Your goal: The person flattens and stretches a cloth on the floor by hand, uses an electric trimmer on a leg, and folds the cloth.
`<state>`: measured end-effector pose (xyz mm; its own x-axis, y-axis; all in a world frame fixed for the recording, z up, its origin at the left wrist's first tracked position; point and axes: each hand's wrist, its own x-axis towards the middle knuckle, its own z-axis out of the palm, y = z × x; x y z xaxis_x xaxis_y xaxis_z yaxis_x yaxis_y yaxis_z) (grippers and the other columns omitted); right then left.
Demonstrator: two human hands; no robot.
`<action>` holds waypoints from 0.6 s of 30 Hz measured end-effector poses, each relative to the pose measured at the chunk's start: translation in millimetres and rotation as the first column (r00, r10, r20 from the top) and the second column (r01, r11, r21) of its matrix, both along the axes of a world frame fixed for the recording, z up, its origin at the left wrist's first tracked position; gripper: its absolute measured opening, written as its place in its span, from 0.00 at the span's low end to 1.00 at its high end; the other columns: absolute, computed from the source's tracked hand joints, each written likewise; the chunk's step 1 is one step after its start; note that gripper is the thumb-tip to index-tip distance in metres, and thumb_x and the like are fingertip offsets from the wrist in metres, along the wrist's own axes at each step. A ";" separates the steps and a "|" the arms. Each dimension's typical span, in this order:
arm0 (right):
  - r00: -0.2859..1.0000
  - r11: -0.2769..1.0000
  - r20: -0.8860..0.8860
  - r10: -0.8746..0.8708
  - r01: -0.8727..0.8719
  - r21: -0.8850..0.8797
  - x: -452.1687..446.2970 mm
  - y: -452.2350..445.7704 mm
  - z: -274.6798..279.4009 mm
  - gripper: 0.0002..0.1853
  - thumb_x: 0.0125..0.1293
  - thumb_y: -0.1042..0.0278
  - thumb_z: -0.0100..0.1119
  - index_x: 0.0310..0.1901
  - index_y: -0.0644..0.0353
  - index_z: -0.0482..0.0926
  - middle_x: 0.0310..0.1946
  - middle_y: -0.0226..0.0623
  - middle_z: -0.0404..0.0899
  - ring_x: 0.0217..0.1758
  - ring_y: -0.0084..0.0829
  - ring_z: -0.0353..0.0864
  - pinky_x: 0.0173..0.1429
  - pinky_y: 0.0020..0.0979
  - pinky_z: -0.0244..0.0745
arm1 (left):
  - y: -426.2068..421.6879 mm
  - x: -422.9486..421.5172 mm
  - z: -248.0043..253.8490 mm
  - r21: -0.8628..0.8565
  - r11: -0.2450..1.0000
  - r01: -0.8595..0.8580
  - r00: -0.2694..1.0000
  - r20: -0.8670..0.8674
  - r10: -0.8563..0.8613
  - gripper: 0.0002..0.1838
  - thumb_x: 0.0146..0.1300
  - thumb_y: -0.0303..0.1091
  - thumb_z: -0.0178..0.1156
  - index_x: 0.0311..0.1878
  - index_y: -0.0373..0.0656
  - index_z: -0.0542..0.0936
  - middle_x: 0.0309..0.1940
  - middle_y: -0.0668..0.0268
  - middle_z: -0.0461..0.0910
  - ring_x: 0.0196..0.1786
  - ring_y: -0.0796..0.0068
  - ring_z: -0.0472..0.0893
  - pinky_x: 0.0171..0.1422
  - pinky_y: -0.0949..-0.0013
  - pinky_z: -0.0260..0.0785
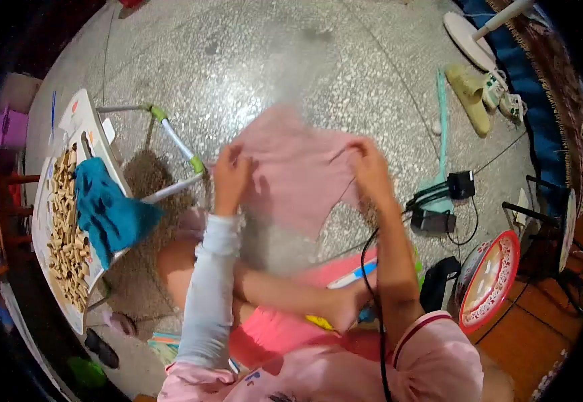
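From where I stand, the person sits on the speckled stone floor [345, 74], legs bent, w/ a thin, dusty-pink fabric piece [298, 164] spread btwn both hands, out in front of the legs. L hand [231, 177], below a pale blue sleeve [210, 288], has its fingers curled in, nearly closed, apparently pinching the fabric's upper L side; exact fingertip contact is too blurred to be sure. R hand [370, 171] is mostly closed too, thumb & fingers nipping the upper R corner. Lower edge hangs loose; can't tell if it touches the floor.

Risks, as I judge it: grip is only at the edges, so if either pinch slips, that side prob. drops & folds over. Pulling too hard btwn the hands could stretch the weave or pop a corner free. A thin black cable [374, 288] runs down by the R forearm; a wide R-arm swing could snag it, & the black power adapter [461, 184] w/ its leads lies off to that side.

On the L, a low white table [114, 167] bears a heap of small tan cylindrical pieces [67, 248], w/ a teal cloth [107, 204] beside them, draped over the near edge. If the L elbow catches that cloth, it might drag pcs. off w/ it.
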<state>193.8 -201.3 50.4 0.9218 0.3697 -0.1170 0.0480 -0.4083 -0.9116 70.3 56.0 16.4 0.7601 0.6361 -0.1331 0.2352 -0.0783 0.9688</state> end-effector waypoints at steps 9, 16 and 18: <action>0.623 0.866 0.605 0.496 -0.300 -0.401 -49.4 89.5 -56.2 0.27 0.62 0.57 0.57 0.62 0.58 0.69 0.62 0.46 0.68 0.67 0.49 0.63 0.68 0.47 0.58 | -25.3 -11.6 -28.1 0.768 0.523 0.369 0.929 -0.283 -0.240 0.29 0.58 0.28 0.59 0.64 0.39 0.67 0.61 0.40 0.66 0.60 0.37 0.68 0.64 0.49 0.63; 0.704 0.858 0.511 0.493 -0.295 -0.421 1.1 109.5 -55.3 0.18 0.57 0.59 0.55 0.48 0.57 0.76 0.50 0.43 0.73 0.58 0.45 0.67 0.66 0.51 0.55 | -19.7 -9.3 -8.0 0.669 0.617 0.415 0.910 -0.321 -0.263 0.32 0.57 0.29 0.60 0.67 0.39 0.64 0.65 0.40 0.62 0.66 0.39 0.64 0.69 0.50 0.59; 0.799 0.750 0.258 0.543 -0.324 -0.576 13.5 102.4 62.3 0.11 0.57 0.61 0.57 0.36 0.59 0.79 0.39 0.43 0.79 0.48 0.42 0.76 0.55 0.44 0.67 | -20.4 -14.5 -10.6 0.700 0.599 0.389 0.921 -0.301 -0.247 0.33 0.58 0.29 0.60 0.67 0.39 0.63 0.65 0.41 0.62 0.66 0.39 0.64 0.69 0.50 0.58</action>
<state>207.2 -98.9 112.7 0.6761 0.7339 -0.0661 0.6323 -0.6239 -0.4593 55.8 35.6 5.8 0.9468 0.2943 0.1302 0.1930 -0.8431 0.5020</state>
